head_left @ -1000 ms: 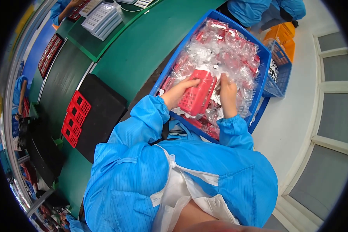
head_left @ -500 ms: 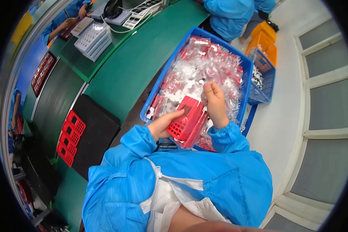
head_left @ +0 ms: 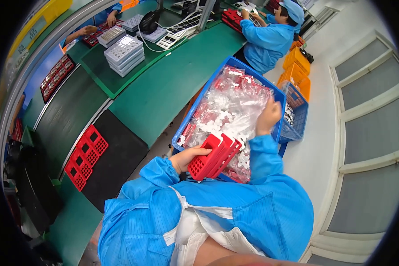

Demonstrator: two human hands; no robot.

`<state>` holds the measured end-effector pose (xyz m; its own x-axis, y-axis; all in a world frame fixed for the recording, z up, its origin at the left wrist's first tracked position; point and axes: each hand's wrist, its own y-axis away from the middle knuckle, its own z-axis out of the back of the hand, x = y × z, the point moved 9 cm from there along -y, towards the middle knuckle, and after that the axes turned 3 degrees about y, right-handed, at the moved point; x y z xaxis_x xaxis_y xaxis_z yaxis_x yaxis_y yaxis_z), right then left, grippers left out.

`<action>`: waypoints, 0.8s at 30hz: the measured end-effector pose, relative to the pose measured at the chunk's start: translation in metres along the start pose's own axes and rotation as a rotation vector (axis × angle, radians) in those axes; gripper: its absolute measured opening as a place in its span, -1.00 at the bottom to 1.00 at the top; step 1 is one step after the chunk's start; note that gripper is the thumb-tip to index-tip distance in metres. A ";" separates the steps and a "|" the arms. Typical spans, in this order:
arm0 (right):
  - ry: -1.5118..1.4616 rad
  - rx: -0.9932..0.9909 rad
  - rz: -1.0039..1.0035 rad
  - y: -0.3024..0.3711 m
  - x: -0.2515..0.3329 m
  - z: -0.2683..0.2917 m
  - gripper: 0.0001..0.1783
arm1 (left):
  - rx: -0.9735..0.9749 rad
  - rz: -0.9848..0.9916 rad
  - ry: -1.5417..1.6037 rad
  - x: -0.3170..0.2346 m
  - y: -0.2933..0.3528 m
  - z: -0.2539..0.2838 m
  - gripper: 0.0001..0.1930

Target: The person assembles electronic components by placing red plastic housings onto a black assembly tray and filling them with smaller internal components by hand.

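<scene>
My left hand is closed around a small stack of red plastic cases with perforated ends, held tilted over the near edge of a blue crate. My right hand, slightly blurred, is at the crate's right side. Its fingers are curled on a clear plastic bag that stretches toward the red cases. Heaped in the crate lie clear bags with red and white pieces. On the bench to the left, a row of red perforated cases rests along a black mat.
A green bench runs along the left, with stacked white trays and a black tray of parts. Beyond the crate sits a co-worker in blue. A blue basket and orange bins stand at the right.
My right hand has moved right, away from the red cases, drawing the plastic with it. The left hand still holds the cases, now turned more edge-on. The view has shifted upward.
</scene>
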<state>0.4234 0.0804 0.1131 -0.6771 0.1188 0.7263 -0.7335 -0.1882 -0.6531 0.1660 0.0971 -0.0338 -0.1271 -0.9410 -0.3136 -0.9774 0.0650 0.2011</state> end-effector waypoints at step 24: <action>0.028 1.688 -0.190 0.199 0.059 -0.074 -0.57 | -0.231 -0.133 -0.542 -0.019 0.059 -0.005 -0.55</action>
<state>0.2337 0.1218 0.0103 -0.6076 0.2727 0.7459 0.0641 -0.9193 0.3884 0.1114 0.1170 -0.0116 -0.1334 -0.6289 -0.7659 -0.9365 -0.1729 0.3050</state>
